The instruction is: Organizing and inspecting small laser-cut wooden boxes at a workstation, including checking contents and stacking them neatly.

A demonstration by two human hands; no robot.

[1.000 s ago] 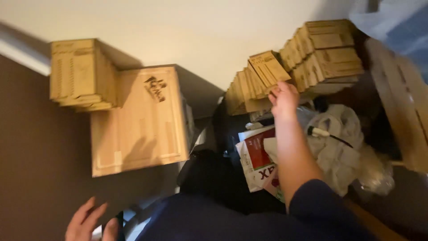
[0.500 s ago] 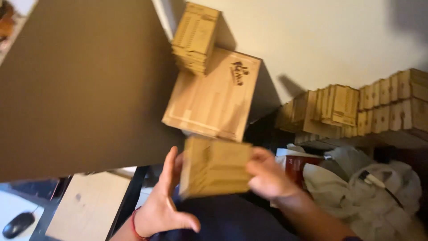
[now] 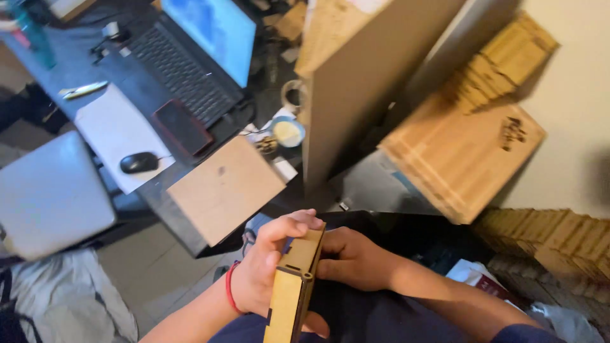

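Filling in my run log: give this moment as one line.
left hand: grips wooden box | right hand: on box's other side | box: held edge-on | desk: laptop, mouse

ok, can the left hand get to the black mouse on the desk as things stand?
Probably not right away. The left hand is clasped around the thin wooden box, shared with the right hand. The mouse lies uncovered on white paper, but a flat cardboard panel lies between.
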